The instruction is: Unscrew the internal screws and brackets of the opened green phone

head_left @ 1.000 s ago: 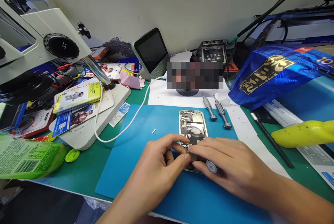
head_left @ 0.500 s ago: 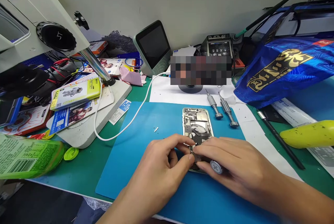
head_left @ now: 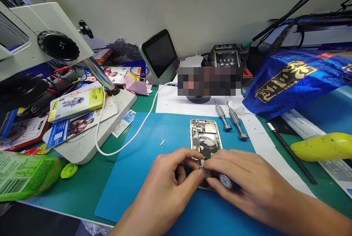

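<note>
An opened phone [head_left: 210,127] lies on the blue mat [head_left: 137,162], its inner boards and a round coil area showing. My left hand [head_left: 170,184] is at the phone's lower half, thumb and forefinger pinched close together. Whatever they grip is too small to make out, though a small dark grey piece [head_left: 205,172] shows by the fingertips. Over the lower right of the phone, my right hand [head_left: 250,181] has its fingertips at the same spot. A screwdriver [head_left: 226,181] is tucked in it, only the grey end cap with a cross visible. The fingers hide the phone's lower part.
Two grey screwdrivers [head_left: 223,116] lie beyond the phone. Tiny white bits [head_left: 162,142] rest on the mat. A white cable [head_left: 123,149] curves past the microscope base [head_left: 79,155]. At right are a blue bag [head_left: 288,78], a black brush-like stick [head_left: 294,155] and a yellow object [head_left: 321,147].
The whole view has shifted slightly, so the bench appears lower. Both hands stay at the phone's lower half, with only a slight shift of the fingers.
</note>
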Demonstrator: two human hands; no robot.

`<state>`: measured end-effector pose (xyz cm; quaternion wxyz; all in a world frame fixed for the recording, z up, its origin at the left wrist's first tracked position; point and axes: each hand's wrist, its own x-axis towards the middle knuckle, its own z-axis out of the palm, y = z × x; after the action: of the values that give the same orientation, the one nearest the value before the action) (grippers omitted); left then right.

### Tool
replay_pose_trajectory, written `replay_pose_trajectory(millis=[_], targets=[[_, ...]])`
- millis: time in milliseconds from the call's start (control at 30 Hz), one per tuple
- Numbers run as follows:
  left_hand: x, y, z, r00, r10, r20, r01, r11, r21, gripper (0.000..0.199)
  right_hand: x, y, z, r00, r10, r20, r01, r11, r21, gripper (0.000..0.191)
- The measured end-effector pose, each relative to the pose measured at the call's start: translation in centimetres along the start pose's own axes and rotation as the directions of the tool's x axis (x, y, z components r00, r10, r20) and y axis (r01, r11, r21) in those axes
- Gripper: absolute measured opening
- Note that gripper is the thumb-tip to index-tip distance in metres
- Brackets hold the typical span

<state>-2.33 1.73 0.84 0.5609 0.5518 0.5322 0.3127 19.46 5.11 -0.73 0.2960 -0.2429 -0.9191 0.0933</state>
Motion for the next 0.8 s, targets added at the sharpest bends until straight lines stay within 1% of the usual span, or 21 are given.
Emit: replay_pose_trajectory(millis=[233,600,800], targets=[[0.03,-0.21,0.14,1.0,0.027,-0.002,-0.027,1.0,0.01,0.019,-0.03,-0.17,0.08,1.0,-0.001,-0.007,0.001,1.0,-0.013,0.018],[-0.11,-0.1,0.1,0.998,0.059,-0.006,-0.059,0.998,0.015,0.023,0.28,-0.27,-0.3,1.0,0.007,-0.012,-0.007,1.0,-0.003,0.013],[-0.09,-0.17,0.08,0.999,0.052,-0.006,-0.052,0.999,-0.002,0.023,0.32,-0.11,-0.31,1.0,0.01,-0.003,-0.01,1.0,0.0,0.015]])
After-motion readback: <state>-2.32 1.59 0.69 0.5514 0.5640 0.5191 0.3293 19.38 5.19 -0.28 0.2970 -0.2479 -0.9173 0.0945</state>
